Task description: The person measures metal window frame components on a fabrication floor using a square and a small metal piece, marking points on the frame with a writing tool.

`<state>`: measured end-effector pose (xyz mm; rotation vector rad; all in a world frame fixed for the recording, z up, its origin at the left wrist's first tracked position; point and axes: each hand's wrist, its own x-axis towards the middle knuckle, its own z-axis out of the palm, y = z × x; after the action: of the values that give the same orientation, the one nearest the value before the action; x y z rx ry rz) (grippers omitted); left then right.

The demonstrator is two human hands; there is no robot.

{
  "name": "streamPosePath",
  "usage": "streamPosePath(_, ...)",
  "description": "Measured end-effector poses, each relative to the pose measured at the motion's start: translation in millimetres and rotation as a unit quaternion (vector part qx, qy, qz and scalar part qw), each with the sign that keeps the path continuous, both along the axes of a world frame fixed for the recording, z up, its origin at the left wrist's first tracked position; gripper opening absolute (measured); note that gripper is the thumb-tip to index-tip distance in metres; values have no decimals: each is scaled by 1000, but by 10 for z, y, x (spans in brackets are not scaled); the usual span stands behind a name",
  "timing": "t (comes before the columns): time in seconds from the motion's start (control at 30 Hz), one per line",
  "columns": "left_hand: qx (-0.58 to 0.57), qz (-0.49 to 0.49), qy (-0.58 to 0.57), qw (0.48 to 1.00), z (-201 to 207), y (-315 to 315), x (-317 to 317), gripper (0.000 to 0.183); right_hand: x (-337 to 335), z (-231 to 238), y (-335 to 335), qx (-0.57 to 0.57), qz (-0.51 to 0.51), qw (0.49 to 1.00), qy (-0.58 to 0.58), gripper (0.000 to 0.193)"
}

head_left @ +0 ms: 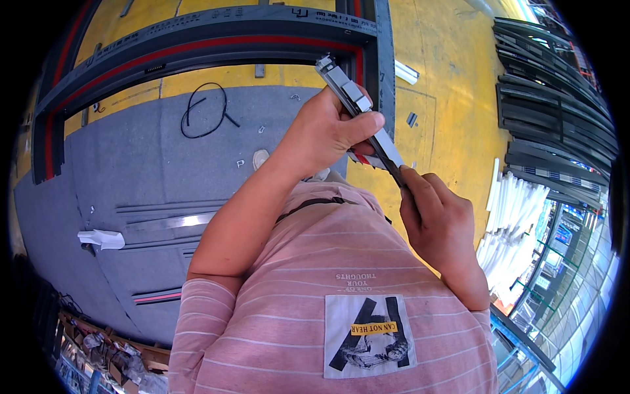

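Note:
A short grey metal profile (388, 146) slants across the space before my chest, its far end up and to the left. Silver block-like fittings (355, 95) sit along its far half, and a small metal end piece shows at the tip. My left hand (325, 128) is closed around the middle, thumb pressed on top. At the near end, my right hand (436, 213) grips the same profile between thumb and fingers, covering that end. Just beyond the far tip lies the corner of a large dark grey frame (375, 49) with a red strip along its inner side.
On the grey mat (151, 164) lie a black cord loop (205, 108), thin bars (170, 222) and a white wrapped piece (102, 239). Dark profiles (551, 118) are stacked at the right, above white wrapped lengths (515, 217). A cardboard box (118, 354) stands lower left.

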<state>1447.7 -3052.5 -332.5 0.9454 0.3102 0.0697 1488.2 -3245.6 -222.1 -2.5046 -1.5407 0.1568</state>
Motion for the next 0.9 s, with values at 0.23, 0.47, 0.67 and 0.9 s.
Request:
streamPosePath(0.23,-6,-1,-2,1000,-8,-1,5,29,4,-39,9,-8,10,1000,-15,37)
streamPosePath(0.47,1,-2,-2,1000,-25,-1,5,29,-20,-31,41,-17,20,998,-53,37)
streamPosePath(0.67,-1,-1,2,1000,-8,0,3,29,-34,0,44,-16,33,998,-51,36)
streamPosePath(0.9,6,-3,1,1000,-5,6,3,29,-37,-28,30,-20,27,998,-55,36)
